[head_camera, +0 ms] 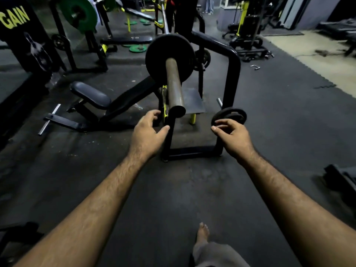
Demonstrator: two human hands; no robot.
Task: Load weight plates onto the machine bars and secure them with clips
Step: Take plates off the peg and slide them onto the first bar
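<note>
A steel bar sleeve (174,87) points toward me at the centre, with one large black weight plate (159,54) pushed on at its far end. My left hand (148,133) hovers just below and left of the sleeve's tip, fingers spread, holding nothing. My right hand (232,135) is to the right, fingers curled and apart, just in front of a small black plate (233,114) that sits on a peg of the black rack frame (234,74). I cannot tell whether the fingers touch that plate. No clip shows.
A black bench (90,95) lies to the left on the rubber floor. A green plate (79,13) hangs on a far-left machine; smaller green plates (137,48) lie on the floor behind. My bare foot (202,233) is at the bottom centre.
</note>
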